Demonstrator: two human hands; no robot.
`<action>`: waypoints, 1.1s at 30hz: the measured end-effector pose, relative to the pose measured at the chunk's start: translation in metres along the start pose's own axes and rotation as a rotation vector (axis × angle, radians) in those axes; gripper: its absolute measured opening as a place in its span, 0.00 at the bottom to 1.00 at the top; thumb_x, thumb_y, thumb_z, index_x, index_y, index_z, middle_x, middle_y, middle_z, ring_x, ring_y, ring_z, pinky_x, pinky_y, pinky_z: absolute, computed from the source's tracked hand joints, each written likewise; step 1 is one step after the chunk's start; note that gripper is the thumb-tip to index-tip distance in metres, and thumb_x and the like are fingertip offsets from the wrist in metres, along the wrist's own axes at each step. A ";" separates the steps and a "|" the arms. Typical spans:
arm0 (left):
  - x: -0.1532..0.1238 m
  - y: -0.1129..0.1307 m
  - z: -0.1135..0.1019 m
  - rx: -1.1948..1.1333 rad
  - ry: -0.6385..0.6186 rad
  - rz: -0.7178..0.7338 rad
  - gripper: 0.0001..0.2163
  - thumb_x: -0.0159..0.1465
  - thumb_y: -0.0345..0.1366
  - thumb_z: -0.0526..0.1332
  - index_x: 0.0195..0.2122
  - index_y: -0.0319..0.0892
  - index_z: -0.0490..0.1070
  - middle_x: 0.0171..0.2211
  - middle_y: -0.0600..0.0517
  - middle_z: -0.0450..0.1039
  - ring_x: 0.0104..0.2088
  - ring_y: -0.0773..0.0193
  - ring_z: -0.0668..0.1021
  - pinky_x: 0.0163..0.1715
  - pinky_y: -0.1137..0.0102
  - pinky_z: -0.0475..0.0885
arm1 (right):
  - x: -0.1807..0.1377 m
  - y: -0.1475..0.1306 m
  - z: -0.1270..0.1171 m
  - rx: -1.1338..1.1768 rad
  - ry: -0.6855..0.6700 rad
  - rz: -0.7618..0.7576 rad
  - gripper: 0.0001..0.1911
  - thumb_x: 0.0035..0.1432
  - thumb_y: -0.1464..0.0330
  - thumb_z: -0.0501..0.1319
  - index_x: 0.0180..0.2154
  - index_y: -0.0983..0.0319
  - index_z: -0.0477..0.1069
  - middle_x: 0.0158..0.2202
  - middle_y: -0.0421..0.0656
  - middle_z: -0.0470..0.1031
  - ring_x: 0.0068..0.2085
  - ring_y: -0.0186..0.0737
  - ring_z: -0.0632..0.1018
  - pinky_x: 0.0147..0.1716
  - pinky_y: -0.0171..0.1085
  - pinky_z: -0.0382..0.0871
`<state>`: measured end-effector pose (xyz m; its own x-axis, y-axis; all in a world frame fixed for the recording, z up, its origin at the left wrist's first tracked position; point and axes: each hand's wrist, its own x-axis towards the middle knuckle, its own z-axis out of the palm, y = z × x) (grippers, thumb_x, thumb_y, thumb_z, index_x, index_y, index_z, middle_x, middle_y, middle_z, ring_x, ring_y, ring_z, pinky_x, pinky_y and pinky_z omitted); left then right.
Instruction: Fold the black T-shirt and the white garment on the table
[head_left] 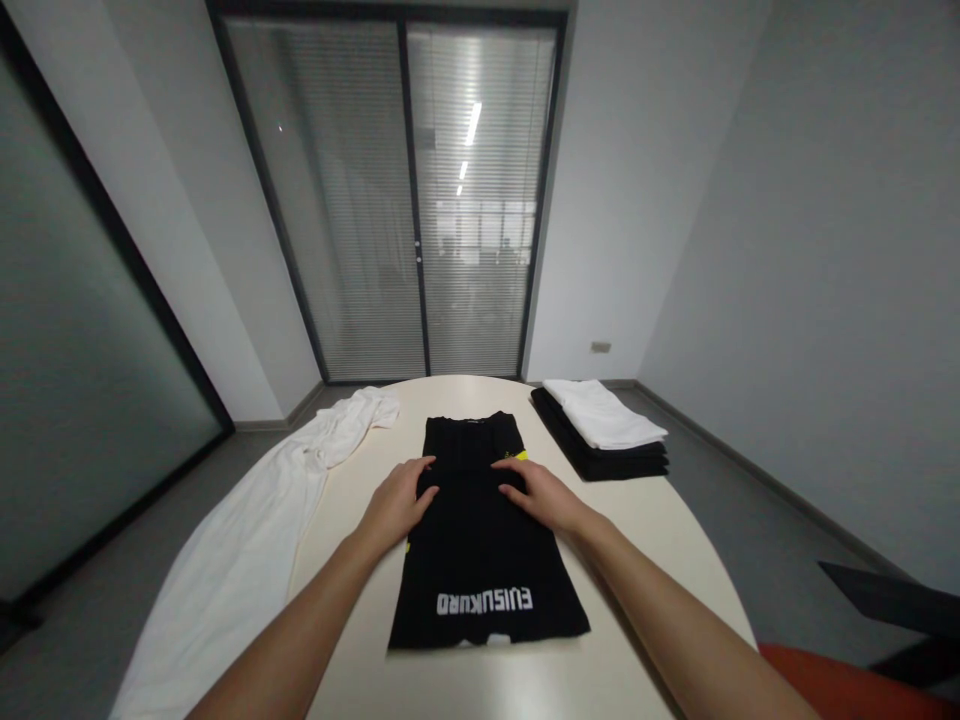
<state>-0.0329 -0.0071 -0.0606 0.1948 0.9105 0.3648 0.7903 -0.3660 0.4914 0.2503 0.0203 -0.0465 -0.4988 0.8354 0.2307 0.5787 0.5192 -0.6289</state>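
Observation:
A black T-shirt (480, 545) lies on the table, folded into a long strip with its neckline at the far end. White lettering runs upside down across its near part, and small yellow patches show at its sides. My left hand (397, 505) rests on the shirt's left edge, thumb and index finger apart. Across from it, my right hand (546, 497) lies over the right edge, its thumb and index finger also spread on the fabric. The other fingers of both hands are partly hidden.
The pale round-ended table (352, 590) carries a loose white garment (232, 545) along its left side. At the far right, a white folded garment (604, 415) tops a stack of black folded clothes (600, 463). An orange chair (832, 680) stands at the lower right.

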 end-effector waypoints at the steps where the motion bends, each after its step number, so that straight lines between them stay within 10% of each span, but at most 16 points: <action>1: -0.001 -0.004 0.002 0.007 -0.011 -0.012 0.20 0.66 0.35 0.61 0.59 0.41 0.67 0.53 0.44 0.74 0.53 0.55 0.75 0.55 0.60 0.69 | 0.000 0.002 0.001 -0.006 -0.010 0.010 0.22 0.61 0.67 0.63 0.57 0.59 0.70 0.55 0.49 0.76 0.55 0.49 0.75 0.57 0.48 0.66; 15: -0.019 0.024 -0.037 0.061 -0.425 -0.056 0.17 0.61 0.39 0.62 0.52 0.46 0.74 0.42 0.49 0.79 0.40 0.56 0.79 0.38 0.67 0.69 | -0.021 -0.035 -0.032 -0.036 -0.357 0.044 0.29 0.49 0.66 0.71 0.55 0.58 0.74 0.51 0.45 0.78 0.51 0.48 0.78 0.52 0.42 0.69; 26: -0.013 0.034 -0.036 -0.010 -0.168 -0.084 0.08 0.65 0.36 0.56 0.42 0.45 0.73 0.36 0.51 0.78 0.34 0.61 0.77 0.33 0.70 0.65 | -0.012 -0.019 -0.021 0.107 -0.032 -0.082 0.14 0.60 0.70 0.61 0.48 0.58 0.74 0.47 0.43 0.79 0.49 0.42 0.77 0.51 0.39 0.68; 33: -0.010 0.012 -0.013 -0.164 -0.050 -0.109 0.12 0.64 0.37 0.58 0.49 0.43 0.71 0.35 0.51 0.77 0.31 0.61 0.76 0.32 0.70 0.66 | -0.004 0.004 -0.017 -0.137 0.100 0.136 0.20 0.56 0.64 0.65 0.51 0.61 0.72 0.39 0.46 0.79 0.39 0.44 0.78 0.39 0.39 0.68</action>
<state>-0.0323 -0.0228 -0.0481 0.1450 0.9535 0.2641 0.7039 -0.2870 0.6497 0.2656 0.0222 -0.0374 -0.3481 0.9094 0.2275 0.7216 0.4148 -0.5542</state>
